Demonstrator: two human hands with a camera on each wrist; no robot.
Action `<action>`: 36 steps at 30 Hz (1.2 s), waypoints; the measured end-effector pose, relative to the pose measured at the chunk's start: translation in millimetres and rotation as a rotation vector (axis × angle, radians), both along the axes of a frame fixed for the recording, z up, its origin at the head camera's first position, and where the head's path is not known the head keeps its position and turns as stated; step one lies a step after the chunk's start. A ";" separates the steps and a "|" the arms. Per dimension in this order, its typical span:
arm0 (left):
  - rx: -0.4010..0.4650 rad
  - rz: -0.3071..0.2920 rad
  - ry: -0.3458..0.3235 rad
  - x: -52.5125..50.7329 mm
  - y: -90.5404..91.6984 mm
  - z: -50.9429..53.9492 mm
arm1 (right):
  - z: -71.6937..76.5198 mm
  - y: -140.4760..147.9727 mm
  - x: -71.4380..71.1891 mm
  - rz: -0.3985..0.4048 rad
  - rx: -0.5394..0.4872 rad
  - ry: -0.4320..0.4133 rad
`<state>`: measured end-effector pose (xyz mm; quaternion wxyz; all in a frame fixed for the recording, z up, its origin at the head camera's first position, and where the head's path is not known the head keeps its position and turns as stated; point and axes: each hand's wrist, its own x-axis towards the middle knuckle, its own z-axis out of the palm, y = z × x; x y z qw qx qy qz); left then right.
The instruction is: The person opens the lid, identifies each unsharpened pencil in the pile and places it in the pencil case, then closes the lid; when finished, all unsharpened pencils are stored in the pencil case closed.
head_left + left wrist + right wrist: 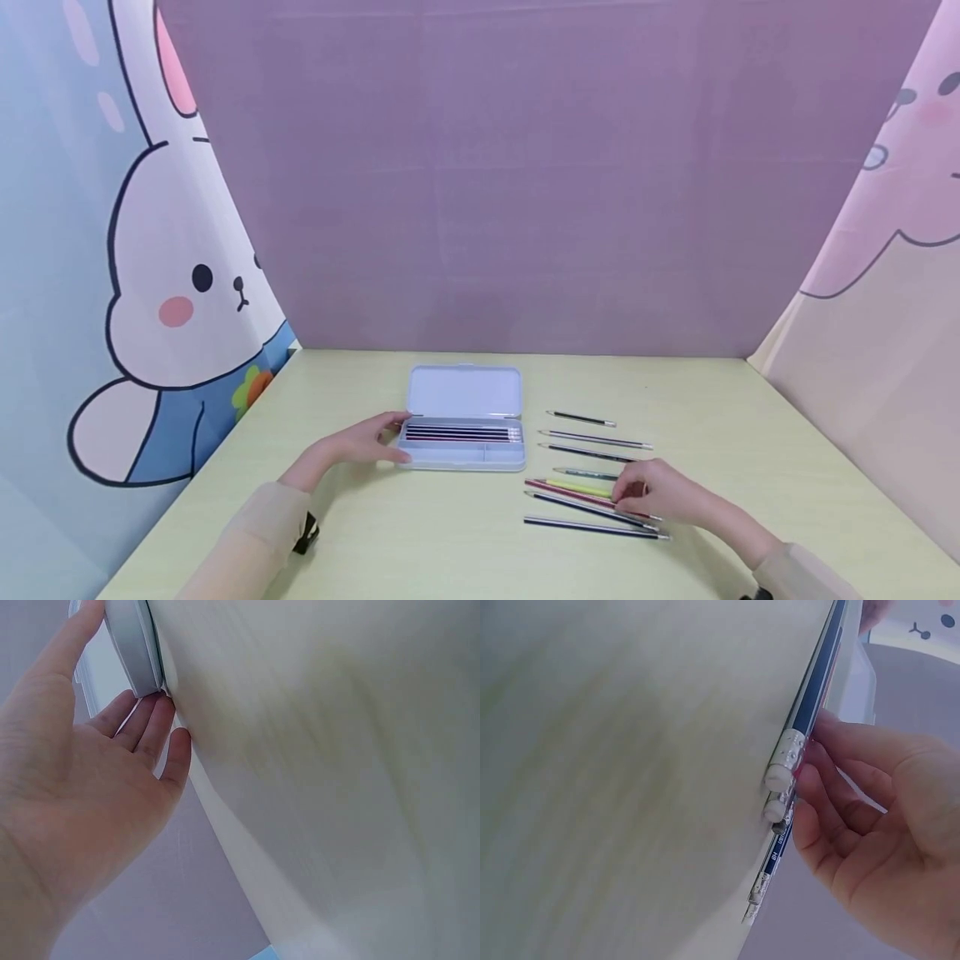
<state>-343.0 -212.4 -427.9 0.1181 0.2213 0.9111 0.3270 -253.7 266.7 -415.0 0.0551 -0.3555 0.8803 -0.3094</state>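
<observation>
A pale blue pencil case (465, 460) stands with its lid up, several dark-striped pencils (457, 433) in its back compartment. My left hand (367, 437) grips the case's left end, thumb at the front corner and fingers at the back. To the right, several pencils lie loose in a rough column. There my right hand (660, 490) has its thumb and fingertips pinched at a pencil, beside a yellow-green pencil (577, 487) and a red pencil (551, 488); the fingers hide which one. White eraser ends (778, 778) of dark pencils show beside the right hand in the right wrist view.
Black-and-white pencils (596, 439) and a greenish pencil (585, 473) lie beyond the right hand. Nearer me are a dark blue pencil (585, 508) and a striped pencil (592, 527). The pale yellow table (420, 542) ends at a purple backdrop (480, 208).
</observation>
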 end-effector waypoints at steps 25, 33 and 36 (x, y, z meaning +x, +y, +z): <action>-0.005 0.000 0.037 1.6 1.4 2.6 | -2.6 0.2 -0.8 -0.133 0.087 0.052; 0.007 0.004 0.036 2.9 1.5 3.2 | -2.9 3.3 -0.5 -0.104 0.060 0.094; 0.004 0.000 0.041 2.1 0.8 2.5 | 0.5 4.1 0.3 -0.092 0.033 0.079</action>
